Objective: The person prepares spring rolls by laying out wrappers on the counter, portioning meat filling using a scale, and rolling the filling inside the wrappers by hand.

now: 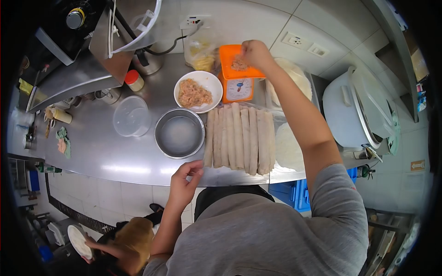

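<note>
My right hand (257, 54) is over the orange tray (225, 51) of a kitchen scale (239, 89), its fingers closed at a small heap of minced filling (239, 63). My left hand (188, 177) hangs by the counter's front edge, fingers curled in with nothing visible in them. Just past it sits a round metal bowl (180, 155) with liquid in it. A row of several long pale rolls (237, 138) lies side by side in front of the scale. More minced filling (194, 93) is in a white bowl (215, 83) to the left of the scale.
Round white wrappers (291, 147) lie to the right of the rolls, with another stack (294, 83) behind. A clear plastic container (131, 116), a red-lidded jar (134, 80) and a plastic bag (201, 57) stand leftward. At right is a large lidded tub (343, 110). A person (133, 239) holds a plate behind me.
</note>
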The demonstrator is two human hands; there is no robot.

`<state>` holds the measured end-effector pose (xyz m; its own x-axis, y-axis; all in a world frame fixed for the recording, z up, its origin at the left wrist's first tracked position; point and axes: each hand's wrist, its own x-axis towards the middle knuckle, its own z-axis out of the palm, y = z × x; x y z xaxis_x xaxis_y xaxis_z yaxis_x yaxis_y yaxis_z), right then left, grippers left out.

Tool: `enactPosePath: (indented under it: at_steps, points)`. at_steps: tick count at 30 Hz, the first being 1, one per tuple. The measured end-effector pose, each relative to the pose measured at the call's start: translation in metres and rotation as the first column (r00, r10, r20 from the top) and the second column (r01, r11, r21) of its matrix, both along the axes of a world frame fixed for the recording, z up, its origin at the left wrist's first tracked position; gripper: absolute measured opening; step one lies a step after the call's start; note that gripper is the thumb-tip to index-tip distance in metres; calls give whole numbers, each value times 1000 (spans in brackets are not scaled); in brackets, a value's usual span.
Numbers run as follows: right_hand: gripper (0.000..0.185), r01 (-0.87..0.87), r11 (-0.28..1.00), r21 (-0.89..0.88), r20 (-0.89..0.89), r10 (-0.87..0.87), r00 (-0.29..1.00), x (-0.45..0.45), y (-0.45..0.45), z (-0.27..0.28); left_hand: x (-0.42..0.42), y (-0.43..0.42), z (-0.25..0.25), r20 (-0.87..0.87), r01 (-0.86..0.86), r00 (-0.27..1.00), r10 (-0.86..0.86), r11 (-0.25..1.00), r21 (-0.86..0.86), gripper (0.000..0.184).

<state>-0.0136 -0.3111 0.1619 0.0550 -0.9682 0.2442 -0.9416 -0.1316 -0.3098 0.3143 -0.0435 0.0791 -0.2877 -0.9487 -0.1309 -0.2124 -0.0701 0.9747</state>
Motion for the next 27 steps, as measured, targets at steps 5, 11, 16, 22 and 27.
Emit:
enactPosePath:
  at_steps: [5,11,16,22,27]
  points:
    - [20,-293,920,260,-18,308,951,98,43,-53,-8,-1,-2,-7,-4,1000,4,1000,12,26]
    - [26,-18,960,280,-213,81,974,123,20,-161,-10,-1,9,6,0,1000,0,1000,-21,27]
    - [26,18,946,323,-174,40,984,123,3,-178,1,7,1,23,-52,998,50,997,53,27]
    - [17,-268,713,648,-282,552,785,124,-9,-150,8,11,-5,11,-50,999,49,998,42,26]
    - [21,-294,911,289,442,146,885,98,20,-61,6,1,-4,-23,-56,998,56,998,7,27]
